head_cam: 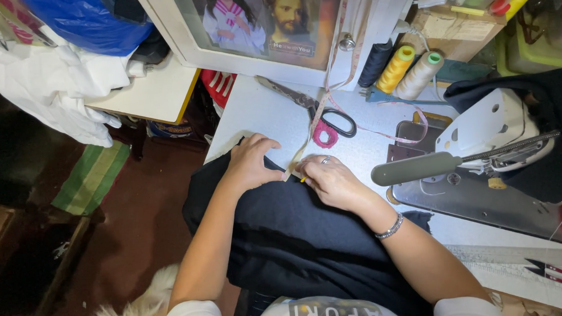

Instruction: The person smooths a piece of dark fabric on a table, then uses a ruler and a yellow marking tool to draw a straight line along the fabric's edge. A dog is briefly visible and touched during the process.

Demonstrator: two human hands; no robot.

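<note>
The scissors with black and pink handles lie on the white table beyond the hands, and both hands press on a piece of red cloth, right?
Not quite. The head view shows the cloth is black, not red. The scissors do lie on the white table beyond the left hand and right hand, which both press on it.

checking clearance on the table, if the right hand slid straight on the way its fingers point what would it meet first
The right hand points left across the black fabric; it would probably meet the left hand first, just past the measuring tape between them.
</note>
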